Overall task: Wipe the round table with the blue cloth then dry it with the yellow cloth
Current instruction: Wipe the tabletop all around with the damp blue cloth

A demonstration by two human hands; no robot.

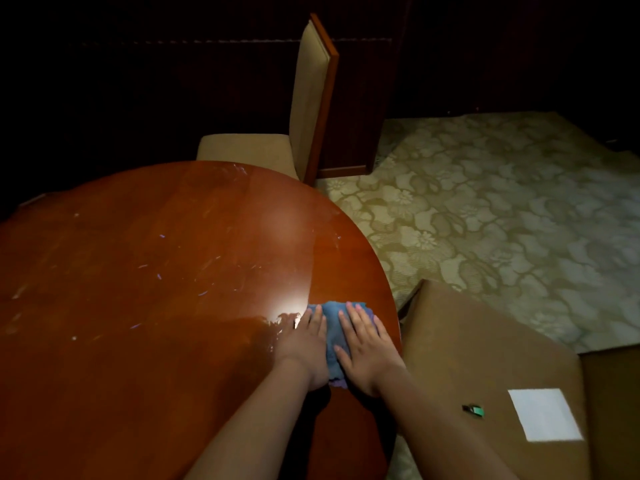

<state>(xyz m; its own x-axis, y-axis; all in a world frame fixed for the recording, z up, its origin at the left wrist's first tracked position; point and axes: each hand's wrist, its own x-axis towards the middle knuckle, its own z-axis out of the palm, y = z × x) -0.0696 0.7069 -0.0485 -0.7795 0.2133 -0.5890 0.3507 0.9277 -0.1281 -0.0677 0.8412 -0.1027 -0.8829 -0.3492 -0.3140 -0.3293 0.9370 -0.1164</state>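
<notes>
The round table (156, 271) has a glossy reddish-brown wooden top with pale smears and specks across it. Near its right edge lies the crumpled blue cloth (333, 332). My left hand (304, 344) presses flat on the cloth's left side, fingers straight. Beside it, my right hand (363, 344) presses flat on the cloth's right side. A bright glare spot shines on the wood just left of the hands. No yellow cloth is in view.
A beige upholstered chair (308, 109) with a wooden frame stands at the table's far edge. At the right sits a brown cardboard box (485, 358) with a white label (543, 414) and a small green object (473, 409). Floral carpet (502, 209) covers the floor.
</notes>
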